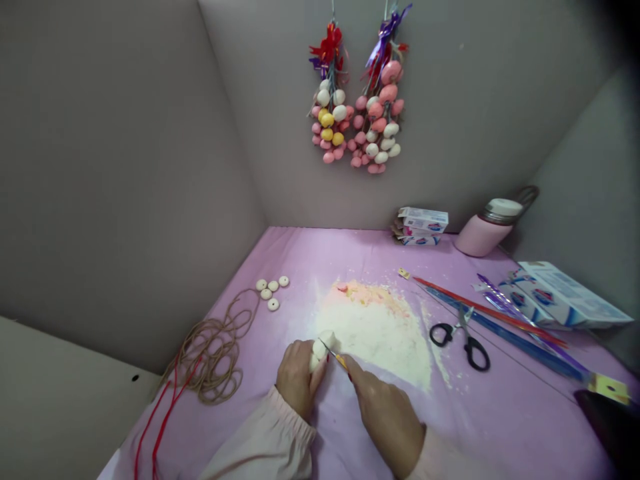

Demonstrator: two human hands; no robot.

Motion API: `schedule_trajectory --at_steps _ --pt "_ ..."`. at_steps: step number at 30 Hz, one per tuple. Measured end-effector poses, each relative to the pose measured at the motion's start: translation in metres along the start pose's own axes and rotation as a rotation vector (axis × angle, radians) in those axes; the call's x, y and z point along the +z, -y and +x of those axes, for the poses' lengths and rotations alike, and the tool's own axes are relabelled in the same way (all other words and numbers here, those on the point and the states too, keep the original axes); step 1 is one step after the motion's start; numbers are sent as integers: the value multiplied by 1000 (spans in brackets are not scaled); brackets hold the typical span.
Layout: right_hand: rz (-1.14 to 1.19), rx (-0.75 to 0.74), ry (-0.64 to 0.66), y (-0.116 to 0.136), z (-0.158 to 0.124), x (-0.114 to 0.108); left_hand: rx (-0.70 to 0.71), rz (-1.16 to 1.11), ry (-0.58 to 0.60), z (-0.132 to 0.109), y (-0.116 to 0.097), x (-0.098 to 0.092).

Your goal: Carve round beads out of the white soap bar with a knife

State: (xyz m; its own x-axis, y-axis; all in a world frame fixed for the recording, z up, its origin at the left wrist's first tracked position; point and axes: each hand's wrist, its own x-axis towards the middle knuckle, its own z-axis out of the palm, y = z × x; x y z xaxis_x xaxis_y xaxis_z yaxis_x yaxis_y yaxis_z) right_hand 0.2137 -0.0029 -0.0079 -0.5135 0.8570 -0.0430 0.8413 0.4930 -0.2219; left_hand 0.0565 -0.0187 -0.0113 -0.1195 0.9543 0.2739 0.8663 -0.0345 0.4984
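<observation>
Near the front middle of the table, my left hand (pixel 299 379) is closed around a small rounded lump of white soap (pixel 329 337). My right hand (pixel 387 410) grips a small knife (pixel 341 361) with an orange-yellow handle. Its thin blade lies against the soap, close to my left thumb; how deep it sits cannot be made out. Just beyond both hands spreads a wide heap of white soap shavings (pixel 375 330), with pink and orange crumbs (pixel 370 293) along its far side.
Several white beads (pixel 273 305) and tangled brown cord (pixel 213 347) with red strings (pixel 165 420) lie left. Right are black-handled scissors (pixel 467 340), ribbons (pixel 520 343) and cartons (pixel 565 293). Small boxes (pixel 424 223) and a pink jar (pixel 483 233) stand behind; egg-shaped ornaments (pixel 375 120) hang above.
</observation>
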Motion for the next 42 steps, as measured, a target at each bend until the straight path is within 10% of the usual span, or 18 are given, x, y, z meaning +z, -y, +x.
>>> schedule_trajectory --at_steps 42 --pt "-6 -32 0 -5 5 -4 -35 -18 -8 4 3 -3"
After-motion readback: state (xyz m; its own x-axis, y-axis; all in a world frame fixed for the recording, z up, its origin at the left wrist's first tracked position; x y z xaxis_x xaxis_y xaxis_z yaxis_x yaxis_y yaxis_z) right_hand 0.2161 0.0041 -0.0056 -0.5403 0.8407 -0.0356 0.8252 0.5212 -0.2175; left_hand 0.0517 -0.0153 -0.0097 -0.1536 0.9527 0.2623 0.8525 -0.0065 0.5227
